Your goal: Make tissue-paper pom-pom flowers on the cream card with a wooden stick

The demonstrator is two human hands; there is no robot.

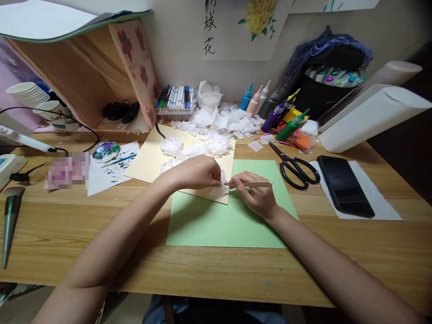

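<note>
My right hand (258, 193) grips a flat wooden stick (259, 184), its tip pointing left toward my other fingers. My left hand (202, 173) is closed in a pinch on a small piece of white tissue paper (220, 192), just left of the stick's tip. Both hands work over the lower right corner of a cream sheet (148, 155). Fluffy white paper flowers (218, 144) lie on that sheet, partly hidden by my left hand and wrist. Under its corner and my right hand is a light green sheet (229, 225).
Black scissors (297, 168) and a phone (344, 184) on white paper lie to the right. Behind are torn tissue pieces (226, 118), a marker rack (175, 103) and paint bottles (254, 101). A painted box (135, 67), paint-stained paper (116, 168) and brush (12, 220) are left.
</note>
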